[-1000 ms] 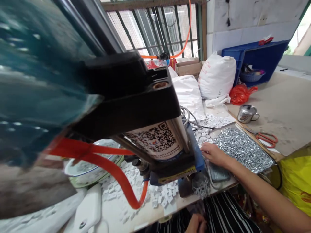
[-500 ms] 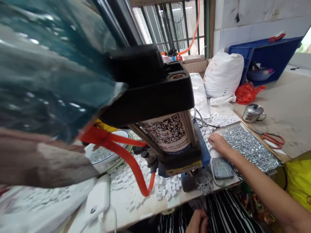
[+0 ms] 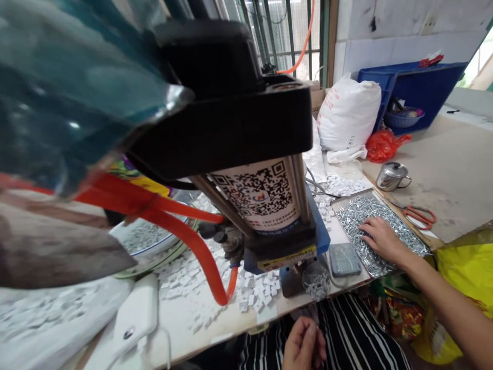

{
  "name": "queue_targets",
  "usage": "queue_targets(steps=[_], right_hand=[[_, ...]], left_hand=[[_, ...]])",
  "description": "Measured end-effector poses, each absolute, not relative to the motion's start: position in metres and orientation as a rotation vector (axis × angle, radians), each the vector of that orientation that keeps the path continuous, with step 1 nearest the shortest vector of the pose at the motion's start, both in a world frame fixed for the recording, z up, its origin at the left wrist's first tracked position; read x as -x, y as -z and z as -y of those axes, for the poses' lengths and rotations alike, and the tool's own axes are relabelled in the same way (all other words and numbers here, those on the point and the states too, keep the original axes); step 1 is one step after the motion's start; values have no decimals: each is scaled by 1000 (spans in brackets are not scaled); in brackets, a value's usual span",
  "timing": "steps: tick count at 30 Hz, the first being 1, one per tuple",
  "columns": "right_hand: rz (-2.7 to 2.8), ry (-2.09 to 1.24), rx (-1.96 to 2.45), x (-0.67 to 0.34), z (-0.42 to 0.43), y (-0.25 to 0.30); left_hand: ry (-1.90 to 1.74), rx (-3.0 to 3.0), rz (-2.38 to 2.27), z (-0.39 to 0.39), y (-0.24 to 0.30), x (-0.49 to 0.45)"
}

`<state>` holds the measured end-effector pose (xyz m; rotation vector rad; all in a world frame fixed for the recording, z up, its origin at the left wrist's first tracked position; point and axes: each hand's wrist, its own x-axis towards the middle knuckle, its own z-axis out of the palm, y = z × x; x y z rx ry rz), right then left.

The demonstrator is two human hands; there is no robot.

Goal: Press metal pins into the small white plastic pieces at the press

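My right hand (image 3: 382, 237) rests on the small silvery metal pins (image 3: 375, 211) heaped in a shallow tray (image 3: 344, 197). Its fingers are slightly apart among the pins, and nothing shows held in them. My left hand (image 3: 304, 343) is low at the table's front edge, above my striped lap, with its fingers curled together; what lies inside them, if anything, is hidden. Between the hands stands a black and blue press (image 3: 265, 203) with a QR label. At its foot is a clear cup (image 3: 316, 281) of small metal parts. Small white plastic pieces (image 3: 260, 292) lie beside it.
Orange air hoses (image 3: 185, 234) loop left of the press. A bowl (image 3: 144, 241) of metal parts stands behind them. A grey box (image 3: 345, 259) sits left of the tray. Scissors (image 3: 419, 218), a steel mug (image 3: 392, 176) and a white sack (image 3: 348, 115) are farther right and back.
My right hand has moved from the white pieces at the tray's left edge to the right, onto the metal pins. My left hand has come up slightly. The view has shifted.
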<state>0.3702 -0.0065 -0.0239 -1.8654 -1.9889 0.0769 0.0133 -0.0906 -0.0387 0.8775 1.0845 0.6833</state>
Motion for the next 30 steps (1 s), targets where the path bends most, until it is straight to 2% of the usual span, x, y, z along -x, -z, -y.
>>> queue_targets(steps=[13, 19, 30], right_hand=[[1987, 76, 1975, -381, 27, 26], [1947, 114, 1938, -387, 36, 29], [1375, 83, 1952, -381, 50, 8]], left_hand=[[-827, -724, -1046, 69, -19, -22], [-875, -708, -1014, 69, -22, -31], [-899, -693, -981, 63, -29, -39]])
